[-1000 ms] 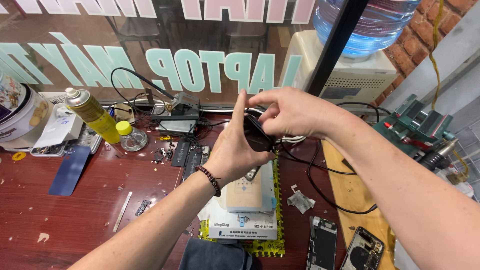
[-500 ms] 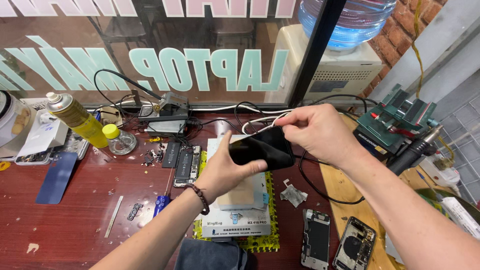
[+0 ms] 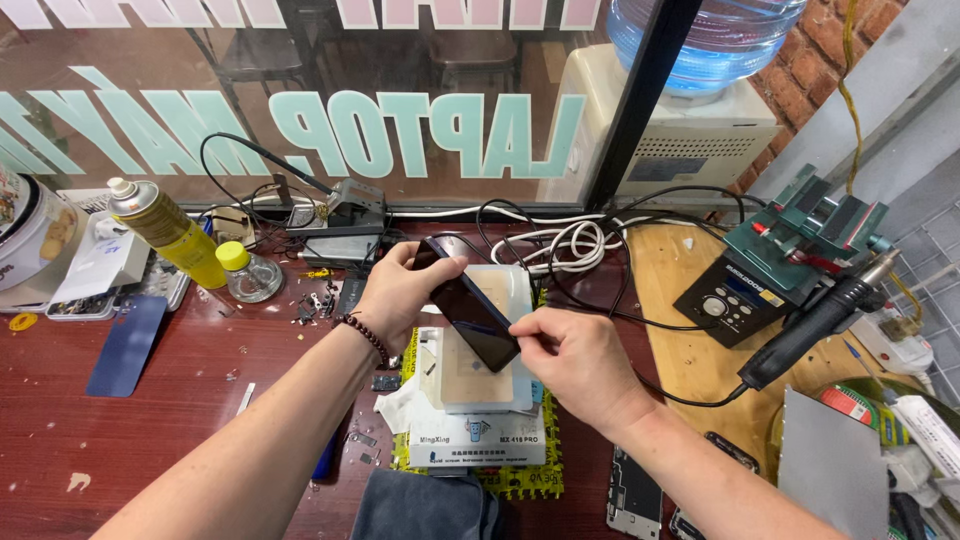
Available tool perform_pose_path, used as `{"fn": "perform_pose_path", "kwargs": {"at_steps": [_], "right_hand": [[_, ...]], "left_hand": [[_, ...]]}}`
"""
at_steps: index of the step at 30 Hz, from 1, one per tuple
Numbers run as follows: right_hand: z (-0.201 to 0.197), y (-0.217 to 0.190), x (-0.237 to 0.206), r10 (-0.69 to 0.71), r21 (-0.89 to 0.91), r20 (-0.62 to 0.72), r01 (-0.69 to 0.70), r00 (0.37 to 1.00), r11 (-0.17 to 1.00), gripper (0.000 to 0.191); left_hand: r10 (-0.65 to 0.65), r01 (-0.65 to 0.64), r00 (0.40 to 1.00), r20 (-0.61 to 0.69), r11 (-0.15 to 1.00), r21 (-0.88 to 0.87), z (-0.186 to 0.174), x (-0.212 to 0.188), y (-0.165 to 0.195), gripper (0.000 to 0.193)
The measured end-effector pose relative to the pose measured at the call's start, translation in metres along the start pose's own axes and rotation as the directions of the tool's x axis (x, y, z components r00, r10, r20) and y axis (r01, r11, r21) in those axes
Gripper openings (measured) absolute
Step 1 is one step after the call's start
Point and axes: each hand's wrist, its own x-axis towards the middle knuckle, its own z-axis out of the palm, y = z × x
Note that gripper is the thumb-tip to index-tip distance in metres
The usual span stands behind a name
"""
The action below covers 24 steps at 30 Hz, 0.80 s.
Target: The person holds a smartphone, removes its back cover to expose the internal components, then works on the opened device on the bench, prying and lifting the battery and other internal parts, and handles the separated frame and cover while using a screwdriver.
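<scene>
A dark smartphone [image 3: 468, 310] is held tilted above a white heating pad [image 3: 487, 365] at the middle of the red-brown bench. My left hand [image 3: 398, 292] grips its upper end, thumb on top. My right hand [image 3: 578, 362] pinches its lower corner with thumb and forefinger. A beaded bracelet [image 3: 362, 334] circles my left wrist. Under the pad lies a white box on a yellow-green mat [image 3: 520, 482].
A yellow spray can [image 3: 168, 230] and a small yellow-capped jar [image 3: 248, 275] stand at the left. A blue phone back [image 3: 127, 344] lies near them. A hot-air station [image 3: 735, 298] with its handle [image 3: 822, 318] sits right, amid black cables [image 3: 590, 250]. Opened phones [image 3: 634, 494] lie at the front.
The phone has come down and toward me over the white pad. My right hand slid from over its top to its lower corner; my left hand now holds the upper end.
</scene>
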Motion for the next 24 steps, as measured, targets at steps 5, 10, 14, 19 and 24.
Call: {"fn": "perform_pose_path", "kwargs": {"at_steps": [5,10,14,19,24], "right_hand": [[0.001,0.000,0.012,0.261,-0.106,0.130,-0.248,0.957,0.963,0.012],[-0.002,0.001,0.043,0.180,-0.180,0.228,-0.140,0.957,0.974,0.010],[0.004,0.002,0.060,0.119,-0.199,0.218,-0.075,0.969,0.977,0.010],[0.014,0.001,0.082,0.073,-0.154,0.156,-0.049,0.985,0.987,0.010],[0.006,-0.003,0.086,0.128,-0.006,0.242,-0.130,0.962,0.991,0.023]], "left_hand": [[0.066,-0.065,0.998,-0.014,0.996,0.066,0.000,-0.003,0.000,0.051],[0.147,-0.146,0.989,0.003,0.985,0.096,0.003,-0.004,0.005,0.049],[0.180,-0.178,0.984,-0.002,0.974,0.141,0.004,-0.002,0.005,0.050],[0.230,-0.224,0.973,-0.009,0.955,0.195,0.002,0.000,0.000,0.056],[0.264,-0.270,0.959,0.105,0.961,0.051,0.001,0.001,-0.004,0.067]]}}
